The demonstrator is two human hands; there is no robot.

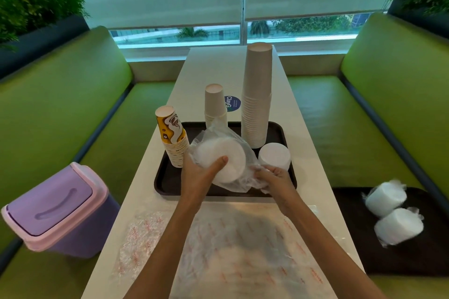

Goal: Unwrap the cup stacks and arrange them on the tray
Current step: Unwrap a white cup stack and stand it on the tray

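The left hand (201, 175) grips the wrapped stack (220, 160) of white cups from below and the left, with the thumb pressed across its round end. The stack lies tilted on its side, held above the middle of the tray (160, 185). The right hand (272, 176) pinches the loose wrap (244, 177) at the stack's right side, its fingers curled into the bunched clear plastic.

Four unwrapped stacks stand on the tray, all mouth down. A low white stack (274, 158) stands just beyond the right hand. A tall stack (257, 99) rises behind it. A short stack (215, 104) stands at the far edge, partly hidden by the wrap. A printed stack (173, 137) leans at the left edge.

The tray rests on a white table (308, 153), which has a blue sticker (232, 103) beyond the tray. Flat plastic sheets (218, 245) with red print lie on the table under the forearms.

On the right bench (340, 116), a second tray (413, 267) holds two more stacks (381, 198) still in plastic, lying on their sides and touching. A purple bin (56, 209) sits on the left bench (48, 104).
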